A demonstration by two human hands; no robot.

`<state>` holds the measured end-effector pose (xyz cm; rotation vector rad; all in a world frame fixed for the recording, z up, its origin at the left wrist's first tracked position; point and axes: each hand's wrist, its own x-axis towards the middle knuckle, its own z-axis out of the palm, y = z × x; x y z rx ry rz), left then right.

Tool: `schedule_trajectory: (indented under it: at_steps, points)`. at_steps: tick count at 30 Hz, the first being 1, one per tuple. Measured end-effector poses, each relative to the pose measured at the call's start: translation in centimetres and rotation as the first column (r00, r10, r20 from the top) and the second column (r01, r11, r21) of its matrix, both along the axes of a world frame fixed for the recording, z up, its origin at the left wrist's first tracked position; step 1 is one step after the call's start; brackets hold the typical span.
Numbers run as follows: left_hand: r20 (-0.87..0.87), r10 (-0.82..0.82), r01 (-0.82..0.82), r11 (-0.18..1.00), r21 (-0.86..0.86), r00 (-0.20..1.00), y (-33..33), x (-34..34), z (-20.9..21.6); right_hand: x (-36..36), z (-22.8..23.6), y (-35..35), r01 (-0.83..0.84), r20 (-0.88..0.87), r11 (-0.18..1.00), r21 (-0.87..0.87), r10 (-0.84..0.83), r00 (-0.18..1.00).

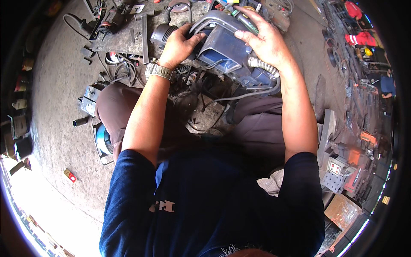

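Note:
A blue metal machine housing (220,47), with a curved grey bar over its top and a hollow box-like front, stands before my knees. My left hand (182,45) is closed on its left side, beside a dark ribbed motor end (162,35); some fingertips are hidden behind the bar. My right hand (267,45) lies along the right side with fingers stretched out and the thumb near the housing's top edge. Beneath that hand a grey corrugated sleeve (263,65) runs into a grey cable (248,95). What my right fingertips touch is unclear.
A worn low board (120,45) carries a flat metal bar (145,39) and a power tool (111,21). Cables lie tangled below it. A blue-grey box (90,100) and a short black tube (80,122) are near my left knee. People stand at the far right.

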<state>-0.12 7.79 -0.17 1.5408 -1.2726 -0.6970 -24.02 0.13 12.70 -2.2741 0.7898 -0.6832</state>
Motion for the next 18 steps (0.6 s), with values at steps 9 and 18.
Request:
schedule_trajectory:
  at_steps: [9,18]
  points:
    - [-0.232,0.174,-0.225,0.951,-0.214,0.957,0.7,1.0,-2.1,1.2,4.5,2.4,0.361,-0.201,0.823,0.439,-0.302,0.932]
    - [0.000,0.376,-0.376,0.926,-0.046,0.927,4.7,-0.9,-5.7,1.7,4.7,3.4,0.314,-0.146,0.874,0.371,-0.279,0.949]
